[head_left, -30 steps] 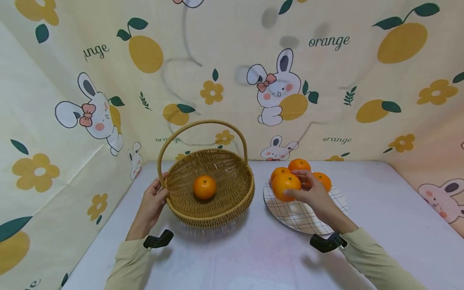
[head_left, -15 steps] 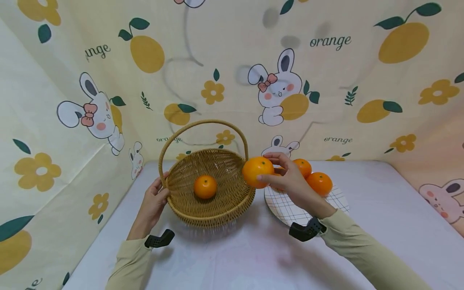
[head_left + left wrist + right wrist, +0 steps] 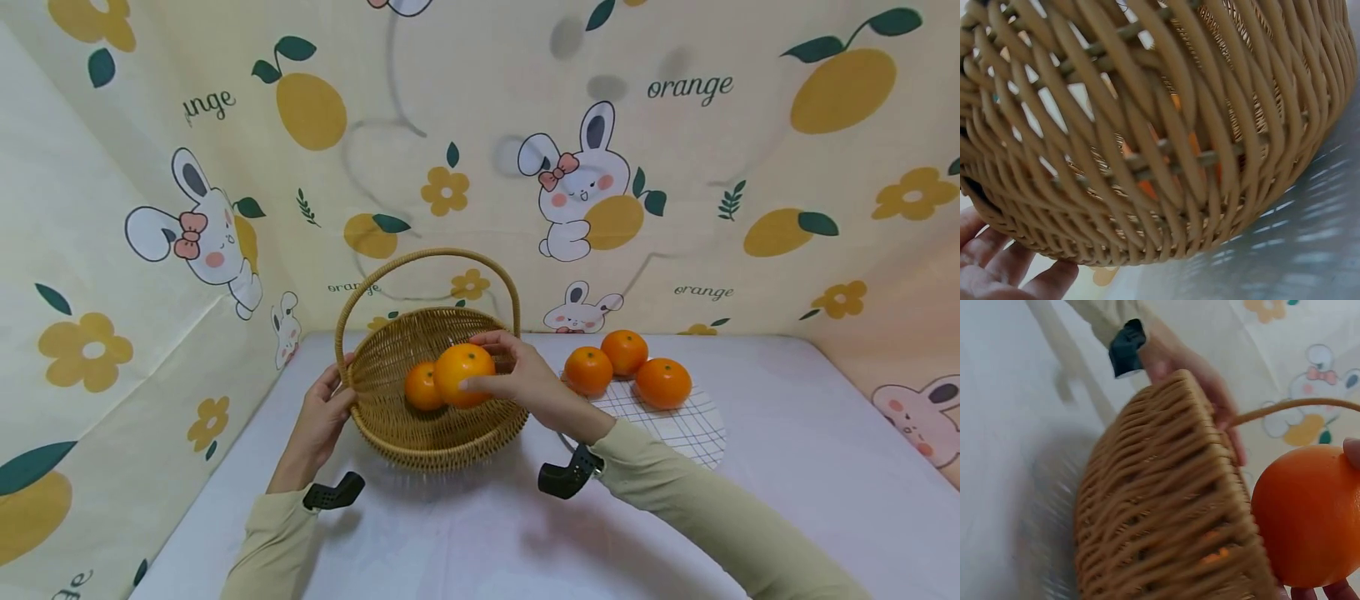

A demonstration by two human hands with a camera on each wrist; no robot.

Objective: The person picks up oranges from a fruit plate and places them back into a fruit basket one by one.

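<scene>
A wicker basket [image 3: 442, 450] with an arched handle stands on the table. At its left rim, close to the foot of the handle, my left hand [image 3: 318, 421] grips it; that thumb and fingers meet the rim [image 3: 1066, 256] in the left wrist view. Over the basket's inside, my right hand [image 3: 536, 387] holds an orange [image 3: 463, 375] between thumb and fingers. Just behind and left of it, a second orange [image 3: 422, 387] lies in the basket, partly covered. The held orange [image 3: 1310, 515] appears large beside the rim in the right wrist view.
Right of the basket is a round plate [image 3: 697, 433] with a grid pattern. On it are a left orange [image 3: 588, 371], a back orange [image 3: 624, 352] and a right orange [image 3: 663, 383]. A patterned cloth wall [image 3: 480, 83] rises behind the white table [image 3: 450, 533].
My right hand has carried an orange from the plate leftward over the basket, leaving three on the plate. The left hand keeps its grip on the basket's rim.
</scene>
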